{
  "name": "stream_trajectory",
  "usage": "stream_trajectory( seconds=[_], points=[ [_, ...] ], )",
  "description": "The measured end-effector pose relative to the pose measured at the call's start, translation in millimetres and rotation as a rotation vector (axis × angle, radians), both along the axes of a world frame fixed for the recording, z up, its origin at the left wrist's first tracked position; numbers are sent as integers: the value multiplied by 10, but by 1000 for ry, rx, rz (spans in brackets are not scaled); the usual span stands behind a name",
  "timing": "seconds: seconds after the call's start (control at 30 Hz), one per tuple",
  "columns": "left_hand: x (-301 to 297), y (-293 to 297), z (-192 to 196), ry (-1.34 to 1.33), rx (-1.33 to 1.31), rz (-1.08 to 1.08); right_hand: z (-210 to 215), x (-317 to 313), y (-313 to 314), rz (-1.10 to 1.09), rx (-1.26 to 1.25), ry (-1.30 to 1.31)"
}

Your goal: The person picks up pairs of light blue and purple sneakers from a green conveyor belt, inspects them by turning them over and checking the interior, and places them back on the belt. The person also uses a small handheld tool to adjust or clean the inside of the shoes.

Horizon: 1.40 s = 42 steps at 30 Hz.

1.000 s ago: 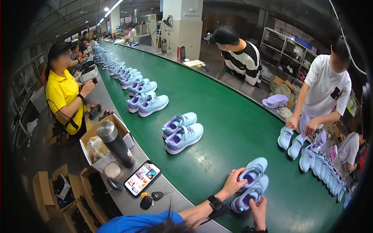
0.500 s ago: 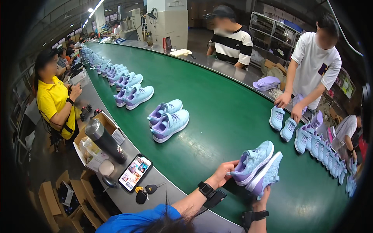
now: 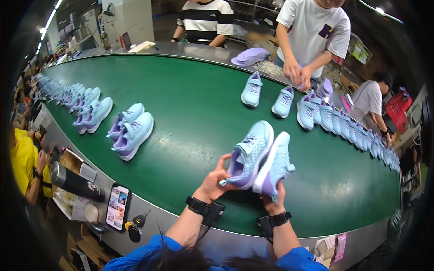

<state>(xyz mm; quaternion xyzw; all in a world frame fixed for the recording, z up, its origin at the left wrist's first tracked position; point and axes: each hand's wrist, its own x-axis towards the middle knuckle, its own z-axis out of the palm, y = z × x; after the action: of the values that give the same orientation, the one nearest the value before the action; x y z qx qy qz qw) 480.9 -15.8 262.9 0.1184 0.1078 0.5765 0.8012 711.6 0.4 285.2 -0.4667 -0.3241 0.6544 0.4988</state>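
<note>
I hold a pair of light-blue sneakers with lilac heels and white soles above the green belt, toes pointing up and away. My left hand (image 3: 212, 183) grips the left sneaker (image 3: 251, 151) at its heel, where a pull loop hangs down. Closed around the heel of the right sneaker (image 3: 276, 165) is my right hand (image 3: 275, 201); some of its fingers are hidden behind the shoe. The two soles face each other, close together. To the left, another sneaker pair (image 3: 134, 133) stands on the belt.
More sneakers (image 3: 86, 106) line the belt's left side, and a row of sneakers (image 3: 348, 128) runs along its far right edge. Across it, a person in white (image 3: 316, 36) handles a lilac piece by stacked insoles (image 3: 250, 57). A thermos (image 3: 77, 183), phone (image 3: 118, 207) and keys (image 3: 134, 230) lie near left.
My view has swung right. The sneakers stay in my hands, turned more upright. The person in white has let go of two sneakers on the belt and now holds something lilac.
</note>
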Motion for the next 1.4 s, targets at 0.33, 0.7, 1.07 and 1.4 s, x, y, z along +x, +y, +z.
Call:
stream_trajectory(
  seconds=[0.33, 0.7, 1.07, 1.4],
  points=[
    [249, 25, 6, 1072, 392, 865, 265, -251, -73, -202, 598, -682],
    [194, -9, -25, 825, 311, 709, 241, -217, -19, -246, 648, -583],
    [148, -13, 38, 237, 204, 232, 314, -192, -89, -107, 466, -416],
    [265, 100, -189, 1195, 7, 632, 107, 213, 48, -225, 453, -1246]
  ],
)
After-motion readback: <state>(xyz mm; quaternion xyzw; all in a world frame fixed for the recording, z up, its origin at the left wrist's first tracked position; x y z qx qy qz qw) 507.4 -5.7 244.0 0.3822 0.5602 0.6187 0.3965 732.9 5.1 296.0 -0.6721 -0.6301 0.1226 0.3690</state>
